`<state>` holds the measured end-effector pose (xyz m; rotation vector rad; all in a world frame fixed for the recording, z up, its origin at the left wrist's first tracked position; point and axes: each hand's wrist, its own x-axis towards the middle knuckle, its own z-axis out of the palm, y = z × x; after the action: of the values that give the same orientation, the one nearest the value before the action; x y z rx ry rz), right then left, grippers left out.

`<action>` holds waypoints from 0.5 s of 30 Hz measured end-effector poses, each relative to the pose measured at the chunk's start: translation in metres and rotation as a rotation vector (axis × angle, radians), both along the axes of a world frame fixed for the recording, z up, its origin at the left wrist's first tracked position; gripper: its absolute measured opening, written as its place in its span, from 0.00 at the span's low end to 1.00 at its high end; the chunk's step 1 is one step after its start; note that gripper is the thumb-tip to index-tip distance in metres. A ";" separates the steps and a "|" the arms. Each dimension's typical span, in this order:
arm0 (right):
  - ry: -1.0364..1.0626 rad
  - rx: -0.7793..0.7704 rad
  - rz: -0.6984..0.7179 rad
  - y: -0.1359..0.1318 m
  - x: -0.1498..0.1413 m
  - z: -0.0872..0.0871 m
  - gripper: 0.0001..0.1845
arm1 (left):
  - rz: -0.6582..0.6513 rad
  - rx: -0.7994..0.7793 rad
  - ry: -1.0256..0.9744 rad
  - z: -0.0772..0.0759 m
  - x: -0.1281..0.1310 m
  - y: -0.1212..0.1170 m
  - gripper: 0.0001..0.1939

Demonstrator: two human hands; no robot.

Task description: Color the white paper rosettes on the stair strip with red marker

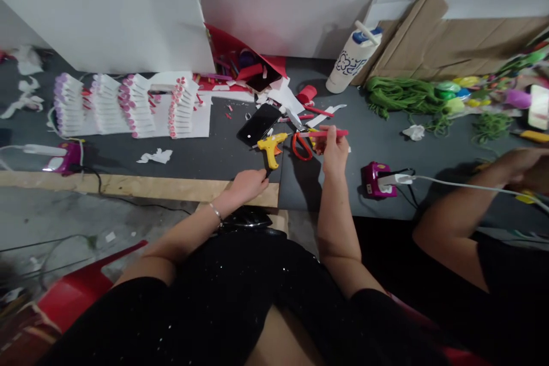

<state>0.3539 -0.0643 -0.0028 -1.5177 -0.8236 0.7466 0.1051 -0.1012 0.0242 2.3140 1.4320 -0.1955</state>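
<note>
My right hand [335, 151] is closed around a slim pink stick [341, 133], held level above the table; its exact kind is unclear. Just left of it lie scissors with red handles [302, 151], partly hidden behind the stick. A yellow glue gun [270, 148] rests on the dark table, nozzle pointing away. At the foot of its handle, my left hand [252, 184] has its fingers curled together on what looks like the gun's black cord. Behind the gun lies a black phone [259, 124]. Red and pink scraps and white paper [287, 97] lie around it.
White sticks with pink and purple tips [141, 106] lie in rows at left. Purple power blocks [380, 180] sit on both sides. A white tumbler [352, 63] stands behind, near green yarn [403, 96]. At right, another person's arm [467, 197] reaches over the table.
</note>
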 end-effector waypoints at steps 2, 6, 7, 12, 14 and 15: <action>-0.026 0.002 -0.016 0.001 -0.007 0.001 0.36 | 0.013 -0.017 0.014 0.001 -0.006 -0.001 0.11; -0.155 0.012 -0.066 -0.006 -0.012 0.002 0.24 | 0.097 0.103 -0.044 0.003 -0.008 0.020 0.14; -0.216 0.025 -0.045 -0.008 -0.011 0.002 0.21 | 0.132 0.161 -0.087 0.004 -0.009 0.032 0.14; -0.680 0.012 0.213 -0.012 -0.005 -0.001 0.19 | 0.282 0.319 -0.211 0.002 -0.015 0.100 0.18; -0.831 -0.054 0.291 -0.008 -0.006 -0.005 0.21 | 0.229 0.249 -0.192 0.002 -0.012 0.117 0.31; -0.886 -0.085 0.325 -0.006 -0.007 -0.007 0.21 | 0.202 0.200 -0.157 0.004 -0.009 0.121 0.35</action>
<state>0.3474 -0.0701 -0.0099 -1.8228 -1.7414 0.3035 0.0965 0.0201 0.0277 2.2579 1.6544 0.1911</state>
